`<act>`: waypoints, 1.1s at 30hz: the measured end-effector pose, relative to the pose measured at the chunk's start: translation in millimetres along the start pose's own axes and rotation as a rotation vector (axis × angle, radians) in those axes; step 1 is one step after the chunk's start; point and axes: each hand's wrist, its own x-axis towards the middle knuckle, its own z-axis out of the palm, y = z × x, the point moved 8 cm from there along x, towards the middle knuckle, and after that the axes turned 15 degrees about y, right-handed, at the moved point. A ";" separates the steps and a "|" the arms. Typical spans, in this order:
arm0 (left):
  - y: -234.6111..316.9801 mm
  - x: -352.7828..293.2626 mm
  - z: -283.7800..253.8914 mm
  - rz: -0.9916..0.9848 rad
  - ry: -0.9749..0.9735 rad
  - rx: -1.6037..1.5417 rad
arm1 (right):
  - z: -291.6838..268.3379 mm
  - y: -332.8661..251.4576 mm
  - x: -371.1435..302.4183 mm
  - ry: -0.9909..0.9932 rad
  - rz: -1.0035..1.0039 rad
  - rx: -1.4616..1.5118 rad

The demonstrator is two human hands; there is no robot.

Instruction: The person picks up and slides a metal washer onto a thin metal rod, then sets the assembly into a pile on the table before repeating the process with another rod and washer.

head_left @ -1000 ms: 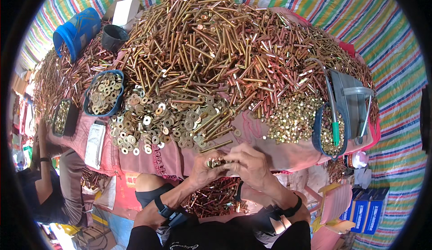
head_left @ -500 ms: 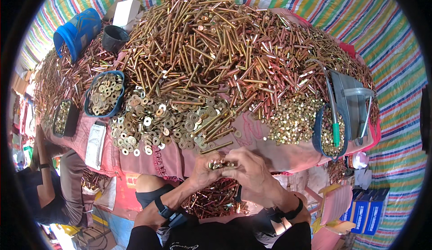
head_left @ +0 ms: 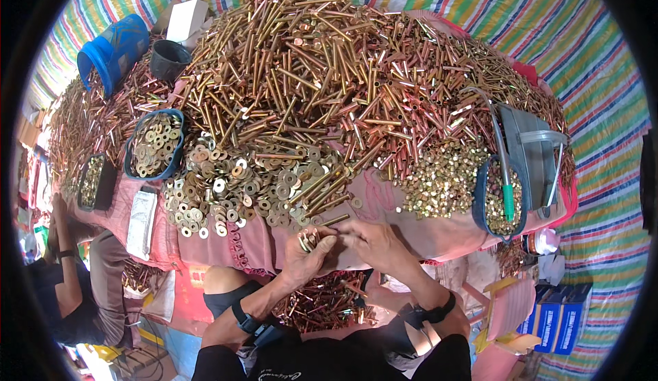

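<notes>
Over the near edge of the cloth-covered table, my left hand [head_left: 306, 252] is closed around several small gold-coloured metal pieces [head_left: 308, 241]. Whether they are washers or nuts is too small to tell. Just right of it, my right hand [head_left: 372, 244] has its fingertips closed at the right end of a long bolt [head_left: 336, 220], and they hide that end. Several more long bolts [head_left: 327, 190] lie beyond my hands, on the edge of a spread of flat washers [head_left: 236, 186]. Small gold nuts [head_left: 439, 182] are heaped to the right.
A large pile of bolts [head_left: 295, 59] covers the far table. Tubs of washers [head_left: 181, 149] and nuts [head_left: 484, 210] flank my work area; a green-handled tool [head_left: 508, 201] rests across the nut tub. A blue bucket [head_left: 113, 52] lies far left. Another person's arm [head_left: 65, 234] shows at left.
My hands, together half a second ago, have come apart. My left hand keeps the small metal pieces, and my right hand has moved onto the end of the nearest bolt.
</notes>
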 end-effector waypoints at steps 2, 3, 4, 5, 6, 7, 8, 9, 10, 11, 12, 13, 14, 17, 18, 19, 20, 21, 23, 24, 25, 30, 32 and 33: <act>6.0 1.8 -1.4 0.084 0.016 0.108 | -7.9 -10.2 8.8 0.221 -0.194 -0.080; 6.7 1.8 -2.4 0.082 0.030 0.124 | -2.5 -5.2 11.1 0.190 -0.165 -0.143; 7.8 1.3 -3.5 0.080 0.044 0.140 | 2.2 0.0 12.9 0.160 -0.137 -0.206; 8.9 1.2 -4.4 0.068 0.050 0.139 | 4.9 2.8 14.2 0.149 -0.128 -0.270; 15.9 1.3 -6.7 0.148 0.084 0.204 | 5.7 -0.4 14.5 0.161 -0.183 -0.298; 22.1 2.0 -7.5 0.217 0.108 0.253 | 4.2 -6.0 14.1 0.195 -0.257 -0.327; 27.8 2.7 -8.2 0.280 0.130 0.295 | 2.4 -12.3 12.8 0.227 -0.330 -0.356; 33.1 3.0 -6.9 0.346 0.126 0.336 | 2.7 -11.6 13.1 0.195 -0.310 -0.344; 38.0 3.8 -5.4 0.408 0.118 0.372 | 1.6 -11.6 13.4 0.164 -0.290 -0.333; 43.2 3.9 -3.7 0.481 0.111 0.420 | 0.7 -9.1 14.6 0.121 -0.238 -0.338; 41.7 5.6 -1.4 0.460 0.069 0.436 | -3.6 -15.2 14.7 0.119 -0.276 -0.272; 40.5 7.0 1.7 0.448 0.025 0.461 | -9.3 -18.0 15.3 0.107 -0.279 -0.225; 39.3 7.2 5.4 0.443 -0.025 0.489 | -15.2 -20.4 15.5 0.104 -0.277 -0.186; 33.6 7.3 3.3 0.308 -0.021 0.566 | -19.4 -17.7 13.6 -0.030 -0.154 0.049; 27.6 8.0 2.0 0.202 -0.015 0.578 | -23.3 -4.2 16.8 -0.001 0.020 0.118; 29.5 9.3 0.7 0.172 0.031 0.484 | -26.4 7.2 19.2 0.035 0.156 0.216; 27.3 11.4 -0.2 0.105 0.074 0.395 | -28.1 16.9 20.0 0.062 0.262 0.345; 21.3 14.0 -1.6 0.000 0.122 0.319 | -39.4 17.1 29.1 0.206 0.128 0.128; 22.2 19.0 5.3 -0.011 0.111 0.126 | -41.9 13.1 37.8 0.332 -0.089 -0.087; 23.3 20.1 7.5 -0.010 0.097 0.017 | -40.3 16.8 39.0 0.365 -0.118 -0.219; 15.2 23.4 7.0 -0.086 0.121 0.043 | -37.4 14.4 37.8 0.383 -0.212 -0.267; 5.9 26.9 5.5 -0.069 0.078 0.211 | -21.0 29.9 36.0 0.314 -0.234 -0.391; 4.6 25.2 4.5 -0.050 0.067 0.272 | -23.4 24.3 36.8 0.360 -0.320 -0.429; 5.5 24.7 4.1 -0.037 0.074 0.254 | -25.7 20.2 37.1 0.387 -0.363 -0.453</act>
